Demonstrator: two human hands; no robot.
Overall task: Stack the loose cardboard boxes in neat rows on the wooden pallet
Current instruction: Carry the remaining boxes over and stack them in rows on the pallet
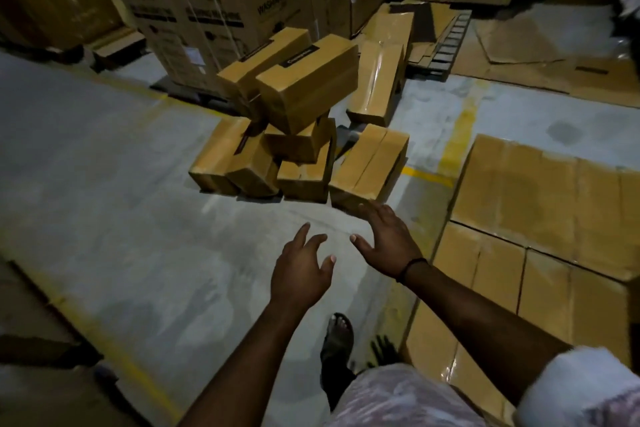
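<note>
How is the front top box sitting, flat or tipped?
Tipped. The front top box leans at a slant on the jumbled boxes under it.

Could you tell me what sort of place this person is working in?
Probably a warehouse: tall washing-machine cartons, a pile of loose cardboard boxes on a concrete floor with yellow lines.

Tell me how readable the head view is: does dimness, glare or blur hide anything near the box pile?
Head view: dim, corners darken to near black; a brighter patch lights the floor and the loose box pile; glare streaks the tape on the leaning box behind it; head-view wide-angle distortion bends the edges; left hand and right hand are slightly blurred, open, holding nothing.
</note>
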